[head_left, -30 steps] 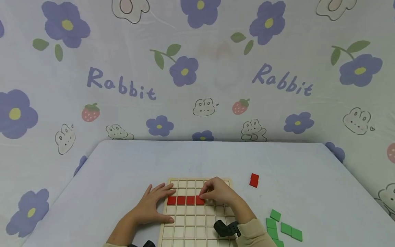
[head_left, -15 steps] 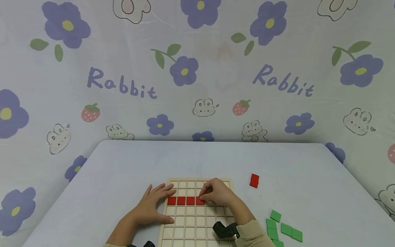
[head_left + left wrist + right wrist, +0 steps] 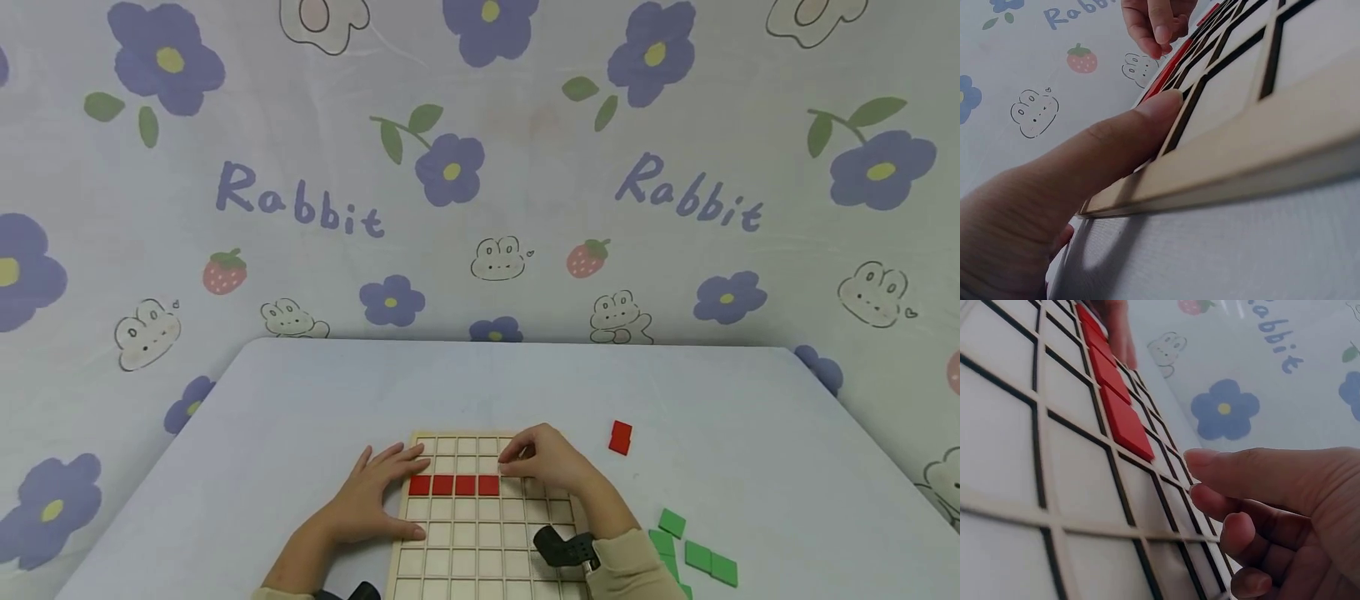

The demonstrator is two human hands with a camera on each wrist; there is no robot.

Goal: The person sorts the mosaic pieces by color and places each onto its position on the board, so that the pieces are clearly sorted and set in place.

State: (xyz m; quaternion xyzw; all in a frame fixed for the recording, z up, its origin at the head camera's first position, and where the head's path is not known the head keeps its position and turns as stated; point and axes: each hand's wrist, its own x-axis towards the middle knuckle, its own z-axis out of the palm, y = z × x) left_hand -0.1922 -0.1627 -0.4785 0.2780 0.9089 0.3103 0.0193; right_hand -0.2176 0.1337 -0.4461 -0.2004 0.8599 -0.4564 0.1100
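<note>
The board (image 3: 462, 535), bottom centre of the frame, looked like bare wood, smooth and matt. Its red tiles (image 3: 465, 485) looked smooth with a faint sheen, plastic or painted wood, impossible to tell which. The green tiles (image 3: 697, 556), lower right, appeared smooth and matt. The table (image 3: 480, 387) showed a finely textured matt surface. The sleeve (image 3: 637, 568), bottom right, was matt cloth.

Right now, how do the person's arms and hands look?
The left hand and right hand show no gloves or rings. The right sleeve is beige; of the left sleeve, only a beige edge shows. The right wrist camera is black and curved; the left wrist camera, also black, is mostly cut off.
</note>
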